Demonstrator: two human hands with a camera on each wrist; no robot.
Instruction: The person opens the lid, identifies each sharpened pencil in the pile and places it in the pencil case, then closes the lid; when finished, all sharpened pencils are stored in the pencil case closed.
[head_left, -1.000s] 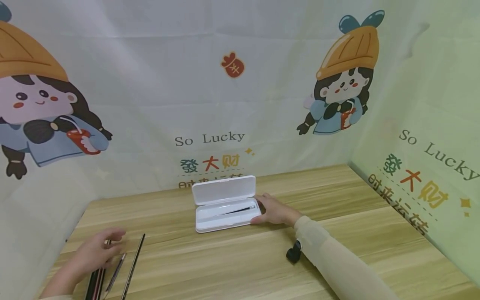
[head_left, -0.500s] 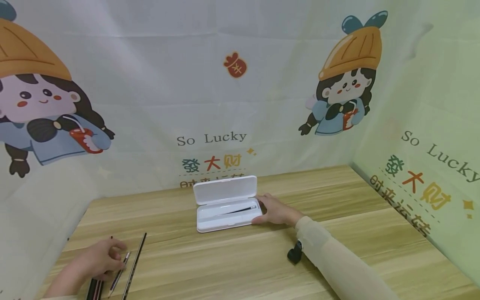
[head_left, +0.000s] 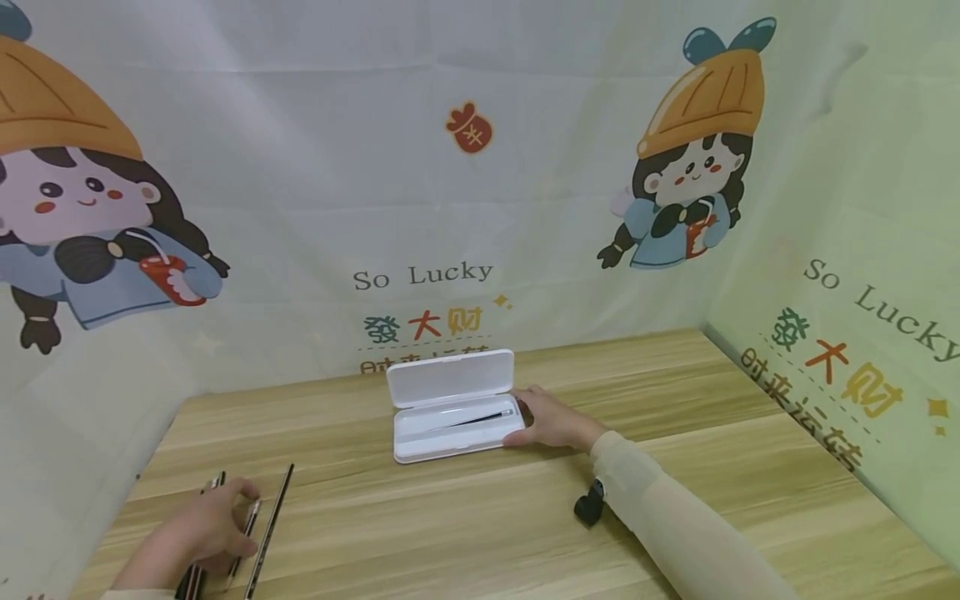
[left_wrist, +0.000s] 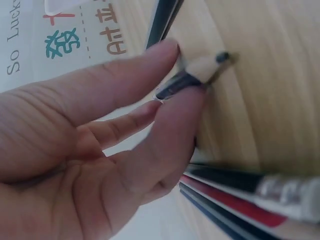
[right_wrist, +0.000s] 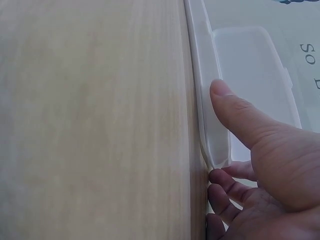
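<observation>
My left hand (head_left: 198, 529) is low at the left of the table. In the left wrist view its thumb and forefinger pinch a dark pencil (left_wrist: 176, 86) close to the sharpened wooden tip. Another long dark pencil (head_left: 272, 525) lies just to the right of this hand. Several more pencils (left_wrist: 225, 200), dark and red, lie partly hidden beneath it. My right hand (head_left: 558, 421) grips the right end of a white pencil case (head_left: 457, 452), thumb at the front wall and fingers round the end. The case's lid (head_left: 450, 379) stands raised, and one dark pencil (head_left: 480, 419) lies inside.
The wood-grain table (head_left: 420, 525) meets a printed cloth backdrop (head_left: 300, 208) behind the case and at both sides. A small black device (head_left: 589, 503) hangs at the right sleeve.
My left hand has shifted slightly right and down, away from the bundled pencils, and now pinches a single pencil. The right hand has stayed on the pencil case.
</observation>
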